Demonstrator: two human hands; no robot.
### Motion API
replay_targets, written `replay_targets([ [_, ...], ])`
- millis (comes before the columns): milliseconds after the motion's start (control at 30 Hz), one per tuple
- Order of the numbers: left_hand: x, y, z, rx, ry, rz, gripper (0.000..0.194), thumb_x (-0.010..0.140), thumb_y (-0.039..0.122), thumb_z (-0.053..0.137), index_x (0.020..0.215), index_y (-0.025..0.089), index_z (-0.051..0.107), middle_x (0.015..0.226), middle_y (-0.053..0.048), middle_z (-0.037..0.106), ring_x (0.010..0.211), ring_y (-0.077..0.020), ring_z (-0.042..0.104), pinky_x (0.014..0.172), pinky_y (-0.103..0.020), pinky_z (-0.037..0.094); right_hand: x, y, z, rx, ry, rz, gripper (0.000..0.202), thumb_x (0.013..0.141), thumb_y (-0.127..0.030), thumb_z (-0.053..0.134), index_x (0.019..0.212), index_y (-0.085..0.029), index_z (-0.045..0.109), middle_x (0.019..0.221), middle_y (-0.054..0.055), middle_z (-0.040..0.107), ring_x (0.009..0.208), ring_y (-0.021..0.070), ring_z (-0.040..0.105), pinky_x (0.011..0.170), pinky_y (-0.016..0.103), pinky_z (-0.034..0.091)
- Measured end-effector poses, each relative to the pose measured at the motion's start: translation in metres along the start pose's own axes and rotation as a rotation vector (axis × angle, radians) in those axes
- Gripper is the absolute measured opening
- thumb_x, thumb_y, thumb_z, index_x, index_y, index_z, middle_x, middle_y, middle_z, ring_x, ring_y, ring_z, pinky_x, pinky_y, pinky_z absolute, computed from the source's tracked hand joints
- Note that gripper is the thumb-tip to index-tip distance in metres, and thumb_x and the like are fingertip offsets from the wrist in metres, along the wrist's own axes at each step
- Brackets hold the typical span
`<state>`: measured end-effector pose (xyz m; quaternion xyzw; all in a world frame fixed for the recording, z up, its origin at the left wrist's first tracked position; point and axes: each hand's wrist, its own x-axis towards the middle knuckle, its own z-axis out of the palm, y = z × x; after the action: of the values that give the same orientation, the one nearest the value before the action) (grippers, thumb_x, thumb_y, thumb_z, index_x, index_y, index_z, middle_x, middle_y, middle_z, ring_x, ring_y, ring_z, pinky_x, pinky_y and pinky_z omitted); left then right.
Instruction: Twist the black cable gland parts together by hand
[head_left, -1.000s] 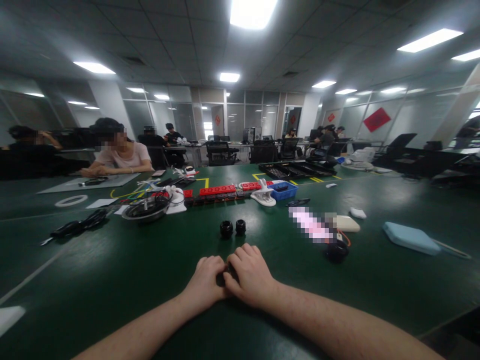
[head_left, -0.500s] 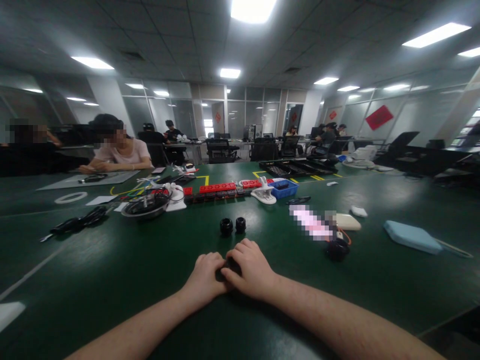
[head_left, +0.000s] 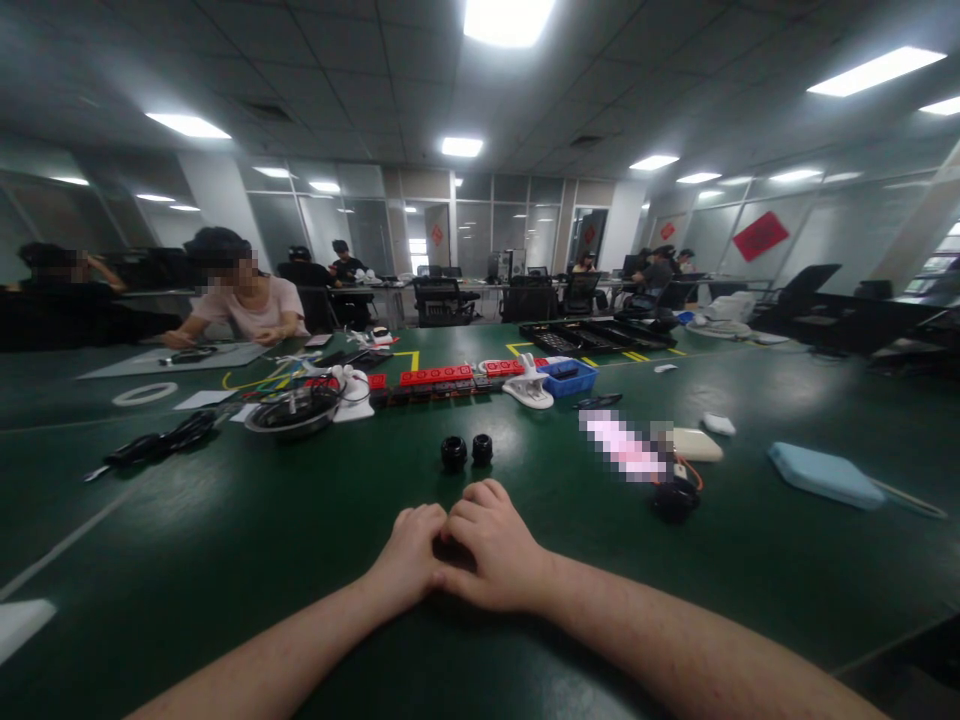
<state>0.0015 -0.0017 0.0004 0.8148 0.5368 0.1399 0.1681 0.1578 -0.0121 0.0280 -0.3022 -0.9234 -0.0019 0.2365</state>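
A small dark thing (head_left: 454, 553), mostly hidden, is between the left hand (head_left: 411, 552) and the right hand (head_left: 496, 552), over the green desk (head_left: 300, 545). Both hands' fingers curl around it. It's probably light, hard and a bit slippery, so its sides seem best to hold. Two black fittings (head_left: 453, 454) stand just past the hands.

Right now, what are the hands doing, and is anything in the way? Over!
Left hand and right hand meeting. Anything between them too dark to tell. Larger black part and smaller black part just ahead, possibly in the way going forward.
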Motion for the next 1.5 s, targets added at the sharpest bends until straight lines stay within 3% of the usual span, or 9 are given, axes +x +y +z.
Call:
replay_targets([
  [267, 0.005, -0.006, 0.011, 0.097, 0.039, 0.038, 0.015, 0.067, 0.034, 0.055, 0.073, 0.021, 0.057, 0.079, 0.001, 0.053, 0.078, -0.0163, 0.048, 0.076, -0.03, 0.033, -0.004, -0.003, 0.006, -0.016, 0.029, -0.074, 0.038, 0.072, -0.054, 0.05, 0.08, -0.017, 0.056, 0.078, 0.004, 0.057, 0.08, 0.0192, 0.04, 0.073, 0.035, 0.026],
  [567, 0.0, 0.004, -0.003, -0.002, 0.009, -0.019, 0.016, 0.067, 0.031, 0.055, 0.079, 0.021, 0.058, 0.084, 0.001, 0.052, 0.08, -0.0158, 0.047, 0.074, -0.029, 0.035, -0.004, -0.008, 0.002, 0.045, 0.022, -0.076, 0.035, 0.071, -0.05, 0.053, 0.075, -0.016, 0.055, 0.075, 0.003, 0.056, 0.074, 0.0169, 0.039, 0.068, 0.032, 0.028],
  [967, -0.002, 0.003, -0.004, -0.083, 0.01, 0.026, 0.018, 0.067, 0.032, 0.054, 0.082, 0.023, 0.058, 0.089, 0.0, 0.049, 0.082, -0.0162, 0.044, 0.073, -0.028, 0.036, -0.004, -0.006, 0.005, 0.144, -0.006, -0.088, 0.031, 0.07, -0.046, 0.056, 0.073, -0.015, 0.056, 0.07, 0.003, 0.055, 0.076, 0.0171, 0.041, 0.07, 0.03, 0.032],
  [1300, -0.002, 0.004, -0.004, -0.083, 0.061, -0.044, 0.013, 0.064, 0.024, 0.054, 0.075, 0.02, 0.058, 0.083, 0.0, 0.049, 0.078, -0.0161, 0.045, 0.069, -0.028, 0.036, -0.01, -0.01, 0.001, -0.01, -0.002, -0.075, 0.035, 0.072, -0.051, 0.05, 0.067, -0.017, 0.056, 0.063, 0.002, 0.056, 0.072, 0.0171, 0.04, 0.066, 0.034, 0.025],
  [1500, 0.0, 0.002, -0.004, -0.089, 0.108, -0.066, 0.014, 0.062, 0.031, 0.057, 0.071, 0.02, 0.058, 0.077, 0.001, 0.05, 0.076, -0.0167, 0.047, 0.068, -0.027, 0.036, -0.013, -0.008, 0.0, -0.061, 0.006, -0.001, 0.031, 0.076, -0.044, 0.048, 0.064, -0.016, 0.055, 0.063, 0.002, 0.057, 0.071, 0.0159, 0.04, 0.065, 0.032, 0.025],
])
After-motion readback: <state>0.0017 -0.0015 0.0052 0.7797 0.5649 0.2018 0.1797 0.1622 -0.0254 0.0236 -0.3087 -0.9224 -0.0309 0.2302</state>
